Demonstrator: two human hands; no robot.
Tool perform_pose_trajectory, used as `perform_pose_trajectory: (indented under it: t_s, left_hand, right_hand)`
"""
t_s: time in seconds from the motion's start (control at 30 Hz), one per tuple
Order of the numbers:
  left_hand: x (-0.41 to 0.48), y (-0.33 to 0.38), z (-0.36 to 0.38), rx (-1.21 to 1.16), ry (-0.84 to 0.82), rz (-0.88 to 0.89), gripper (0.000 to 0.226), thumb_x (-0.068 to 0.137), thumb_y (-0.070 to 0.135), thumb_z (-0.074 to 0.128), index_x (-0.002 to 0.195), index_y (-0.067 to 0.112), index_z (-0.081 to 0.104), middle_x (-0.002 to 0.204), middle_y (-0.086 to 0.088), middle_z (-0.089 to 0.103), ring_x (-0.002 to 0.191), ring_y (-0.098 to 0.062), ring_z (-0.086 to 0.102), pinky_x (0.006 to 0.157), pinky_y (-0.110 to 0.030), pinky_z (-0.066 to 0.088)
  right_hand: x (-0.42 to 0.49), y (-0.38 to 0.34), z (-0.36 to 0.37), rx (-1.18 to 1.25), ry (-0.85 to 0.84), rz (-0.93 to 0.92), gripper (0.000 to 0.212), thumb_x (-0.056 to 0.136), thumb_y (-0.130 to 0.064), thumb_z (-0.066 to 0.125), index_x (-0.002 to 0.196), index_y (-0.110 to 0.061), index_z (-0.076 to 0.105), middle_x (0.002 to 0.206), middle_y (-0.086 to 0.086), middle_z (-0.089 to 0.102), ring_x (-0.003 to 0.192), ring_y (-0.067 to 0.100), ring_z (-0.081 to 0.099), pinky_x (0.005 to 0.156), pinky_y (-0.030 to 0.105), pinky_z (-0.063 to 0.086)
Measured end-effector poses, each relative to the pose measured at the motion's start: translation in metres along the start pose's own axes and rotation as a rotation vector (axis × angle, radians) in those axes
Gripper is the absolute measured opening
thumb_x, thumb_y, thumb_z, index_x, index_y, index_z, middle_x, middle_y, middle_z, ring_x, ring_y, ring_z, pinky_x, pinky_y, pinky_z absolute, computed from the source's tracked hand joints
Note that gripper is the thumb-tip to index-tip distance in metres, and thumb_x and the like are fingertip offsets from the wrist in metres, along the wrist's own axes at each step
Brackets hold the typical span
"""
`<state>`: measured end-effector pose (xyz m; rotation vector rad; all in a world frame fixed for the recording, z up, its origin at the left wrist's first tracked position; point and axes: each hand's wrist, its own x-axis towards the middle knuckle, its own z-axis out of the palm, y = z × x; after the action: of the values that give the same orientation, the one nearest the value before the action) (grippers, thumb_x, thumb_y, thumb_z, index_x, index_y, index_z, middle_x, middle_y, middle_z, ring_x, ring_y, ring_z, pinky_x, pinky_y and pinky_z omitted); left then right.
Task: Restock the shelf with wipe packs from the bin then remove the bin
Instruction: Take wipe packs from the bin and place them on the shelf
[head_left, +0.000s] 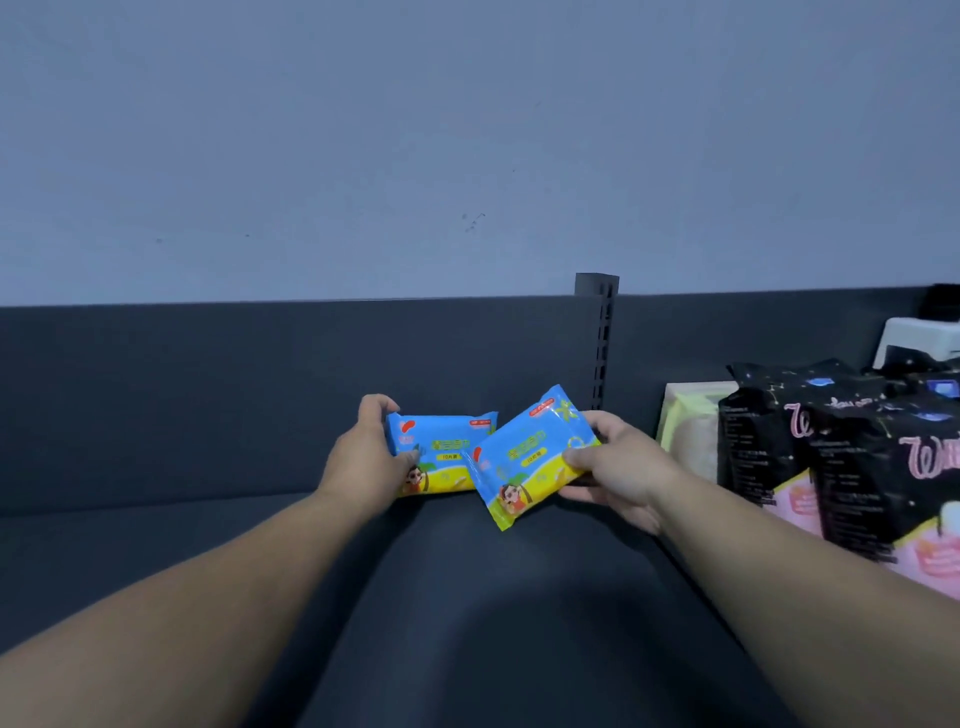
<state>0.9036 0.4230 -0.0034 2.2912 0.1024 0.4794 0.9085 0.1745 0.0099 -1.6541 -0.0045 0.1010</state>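
Two blue and yellow wipe packs are held over the dark shelf (156, 545), close to its back panel. My left hand (366, 457) grips the left wipe pack (441, 452) by its left end; that pack stands upright against the back. My right hand (618, 473) pinches the right wipe pack (530, 457) at its right edge. This pack is tilted and overlaps the front of the left one. The bin is out of view.
Black and pink packs (831, 457) stand in rows on the shelf's right side, with a pale green pack (685, 421) behind them. A slotted upright post (602, 338) rises at the back panel. A white object (919, 338) sits at the far right.
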Motion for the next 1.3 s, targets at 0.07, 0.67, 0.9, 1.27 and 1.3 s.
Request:
perform_pose_trajectory:
  t_s: [0.07,0.67,0.9,1.27,1.3]
  left_hand:
    - [0.002,-0.001,-0.001,0.123,0.042,-0.005,0.043,0.088,0.023,0.065,0.118,0.026,0.034,0.091,0.001,0.057,0.077,-0.015,0.056,0.058,-0.030,0.043]
    - [0.010,-0.012,0.021,-0.118,0.055,0.070,0.054,0.080,0.037,0.073,0.121,0.024,0.041,0.117,0.005,0.040,0.097,-0.016,0.060,0.087,-0.034,0.051]
    - [0.007,-0.004,0.035,-0.125,-0.055,0.086,0.067,0.076,0.031,0.078,0.131,0.031,0.040,0.121,0.003,0.038,0.100,-0.015,0.060,0.091,-0.029,0.049]
    - [0.003,-0.002,0.038,-0.066,-0.092,0.156,0.074,0.077,0.027,0.077,0.138,0.033,0.035,0.129,0.006,0.039,0.106,-0.013,0.054,0.094,-0.031,0.048]
    - [0.002,-0.002,0.034,-0.043,-0.079,0.157,0.074,0.078,0.030,0.076,0.139,0.032,0.035,0.130,0.007,0.038,0.107,-0.014,0.054,0.094,-0.031,0.048]
  right_hand:
    - [0.005,0.005,0.004,-0.240,0.046,-0.061,0.035,0.089,0.000,0.060,0.116,-0.023,0.053,0.100,0.002,0.066,0.084,0.020,0.066,0.078,0.041,0.059]
    - [0.023,0.013,0.024,-1.029,0.062,-0.354,0.069,0.082,-0.025,0.071,0.134,-0.036,0.028,0.114,-0.001,0.052,0.100,0.017,0.050,0.081,0.027,0.041]
    - [0.028,0.016,0.020,-1.013,0.097,-0.381,0.055,0.082,-0.023,0.071,0.122,-0.034,0.034,0.113,-0.003,0.049,0.097,0.016,0.049,0.075,0.027,0.038]
    - [0.025,0.017,0.010,-0.987,0.121,-0.379,0.062,0.079,-0.024,0.071,0.128,-0.036,0.035,0.116,-0.002,0.049,0.101,0.016,0.051,0.080,0.027,0.042]
    - [0.023,0.017,0.010,-0.984,0.125,-0.378,0.062,0.078,-0.025,0.072,0.128,-0.036,0.036,0.116,-0.002,0.049,0.103,0.017,0.052,0.083,0.029,0.044]
